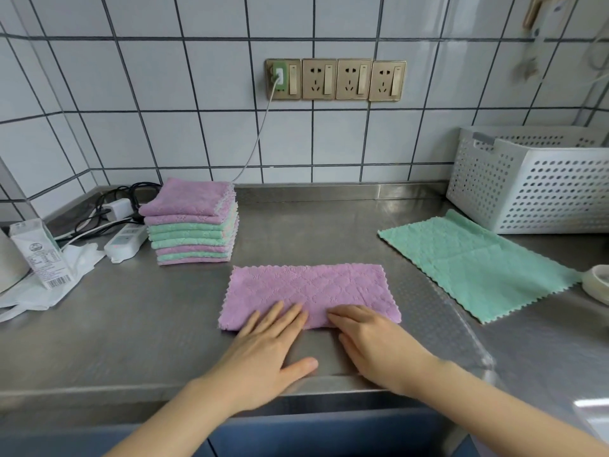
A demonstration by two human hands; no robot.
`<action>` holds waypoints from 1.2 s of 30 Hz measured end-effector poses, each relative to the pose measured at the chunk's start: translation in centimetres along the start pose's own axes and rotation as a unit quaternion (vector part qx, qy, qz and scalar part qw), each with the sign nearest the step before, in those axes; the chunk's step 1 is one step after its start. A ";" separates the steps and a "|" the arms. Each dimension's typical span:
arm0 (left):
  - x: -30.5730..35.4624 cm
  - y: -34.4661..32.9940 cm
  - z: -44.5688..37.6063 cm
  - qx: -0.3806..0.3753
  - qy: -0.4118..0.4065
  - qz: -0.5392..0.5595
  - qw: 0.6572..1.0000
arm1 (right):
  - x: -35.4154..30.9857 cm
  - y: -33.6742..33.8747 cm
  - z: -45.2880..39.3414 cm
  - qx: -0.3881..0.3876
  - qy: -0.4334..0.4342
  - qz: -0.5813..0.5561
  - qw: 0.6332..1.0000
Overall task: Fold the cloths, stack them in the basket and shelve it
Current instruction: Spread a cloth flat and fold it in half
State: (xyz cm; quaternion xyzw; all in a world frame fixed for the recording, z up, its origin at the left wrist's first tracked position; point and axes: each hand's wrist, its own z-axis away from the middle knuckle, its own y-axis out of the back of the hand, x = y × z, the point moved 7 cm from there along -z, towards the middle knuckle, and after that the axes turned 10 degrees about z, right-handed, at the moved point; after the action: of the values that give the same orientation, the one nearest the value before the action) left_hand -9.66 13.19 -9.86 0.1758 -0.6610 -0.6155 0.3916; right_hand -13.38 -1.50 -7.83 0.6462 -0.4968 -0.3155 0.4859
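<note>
Since the purple cloth (309,293) is already a long rectangle lying on the tabletop (131,324) right in front of me, I'd say we're mid-fold on this one, halfway done. My left hand (263,351) and right hand (375,341) are both spread flat, fingers straight, fingertips pressing its near edge, nothing pinched. Looks like smoothing the crease.

Next move, I reckon: grab one short end and bring it over to the other so it matches the squares in the folded stack (194,222) back left, then add it on top. After that there's the green cloth (478,262), lying flat and unfolded to the right, just in front of the white basket (534,186).

Stuff I can't make out: the basket's inside is mostly hidden by its wall, so no idea if anything's in it, and its right side is cut off. No shelf in view anywhere. Both hands are a bit blurry, and I can't count the stack's layers for sure.
</note>
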 end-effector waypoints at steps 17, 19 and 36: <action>-1.0 0.8 1.2 0.090 0.067 0.018 0.994 | 5.7 1.1 3.2 0.061 -0.067 0.112 0.990; 0.5 0.1 0.6 0.080 0.045 0.031 0.995 | 5.7 1.2 2.8 0.053 -0.069 0.145 0.986; 0.1 0.6 -3.2 -0.022 -0.123 0.164 0.978 | 4.5 4.5 4.0 0.033 -0.032 -0.033 0.998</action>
State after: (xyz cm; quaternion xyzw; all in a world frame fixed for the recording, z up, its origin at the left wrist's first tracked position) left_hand -7.22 11.05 -9.42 -0.0213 -0.7104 -0.5740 0.4066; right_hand -17.05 -7.21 -4.58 0.6676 -0.5002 -0.3352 0.4378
